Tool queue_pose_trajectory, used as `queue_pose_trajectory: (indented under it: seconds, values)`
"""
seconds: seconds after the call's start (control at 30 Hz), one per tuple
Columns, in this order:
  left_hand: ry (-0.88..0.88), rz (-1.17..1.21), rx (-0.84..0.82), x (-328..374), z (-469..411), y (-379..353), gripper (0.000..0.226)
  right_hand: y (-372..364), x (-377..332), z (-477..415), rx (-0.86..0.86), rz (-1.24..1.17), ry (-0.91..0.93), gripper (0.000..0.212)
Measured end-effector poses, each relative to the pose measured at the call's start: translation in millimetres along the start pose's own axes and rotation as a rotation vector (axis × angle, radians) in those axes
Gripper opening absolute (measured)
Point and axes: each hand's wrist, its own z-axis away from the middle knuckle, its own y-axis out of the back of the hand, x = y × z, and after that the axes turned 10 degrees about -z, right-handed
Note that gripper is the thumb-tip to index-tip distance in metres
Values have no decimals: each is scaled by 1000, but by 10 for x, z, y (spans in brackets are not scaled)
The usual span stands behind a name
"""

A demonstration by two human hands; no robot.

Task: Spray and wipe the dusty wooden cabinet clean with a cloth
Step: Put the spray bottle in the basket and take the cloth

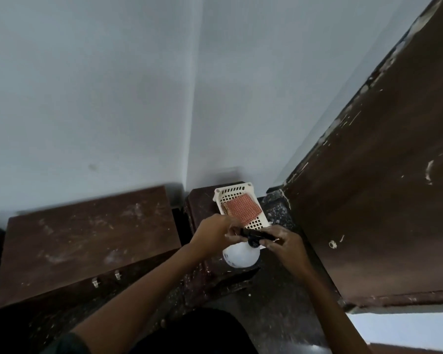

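A white spray bottle (pixel 241 256) with a black trigger head stands on a small dark stool. My left hand (pixel 212 232) grips the front of the black head, and my right hand (pixel 285 242) holds its rear end. Just behind the bottle sits a cream plastic basket (pixel 232 194) with a red checked cloth (pixel 243 209) lying in it. The dusty wooden cabinet (pixel 87 241) stands to the left, its brown top smeared with pale dust.
A tall dark wooden door or panel (pixel 381 175) with chipped paint and a small knob rises on the right. Grey-white walls meet in a corner behind the basket. The speckled dark floor (pixel 281 302) lies between the stool and the panel.
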Motion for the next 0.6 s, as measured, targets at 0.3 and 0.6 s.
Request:
queue_pose_trajectory:
  seconds: [0.3,0.6]
  values:
    - [217,190,-111,-84,-661,-145,32,513,704,-888,-43,117,7,22]
    - [413,187,-57,-40,-873,-210,30,628,1197,-1470,-273,197,-138,26]
